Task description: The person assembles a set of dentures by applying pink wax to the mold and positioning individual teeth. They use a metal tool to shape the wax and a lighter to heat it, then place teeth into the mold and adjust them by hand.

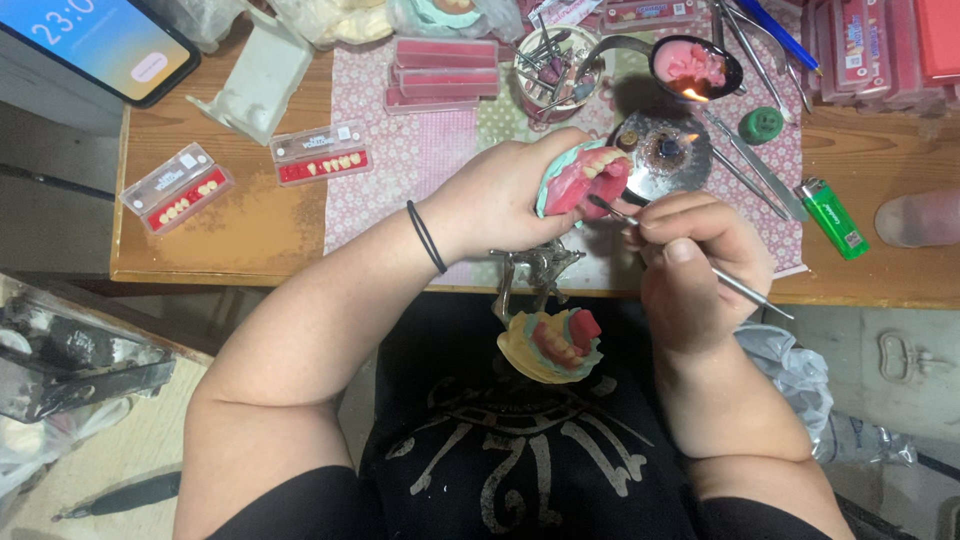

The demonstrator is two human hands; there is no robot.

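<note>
My left hand [505,195] grips a pink wax denture with white teeth [588,178] on a pale green cast, held over the table edge. My right hand [695,265] pinches a thin metal wax tool [750,292], and its dark tip touches the pink wax just under the teeth. Below both hands, a second yellow and green cast with pink wax and teeth [552,345] sits on a metal articulator frame [535,270] in my lap.
A small flame burns under a spoon of pink wax [695,65] beside a round metal burner [665,152]. A green lighter [833,217], two tooth cards [320,155], red wax boxes [445,72], a cup of instruments [550,60] and a phone [95,45] lie on the wooden table [240,235].
</note>
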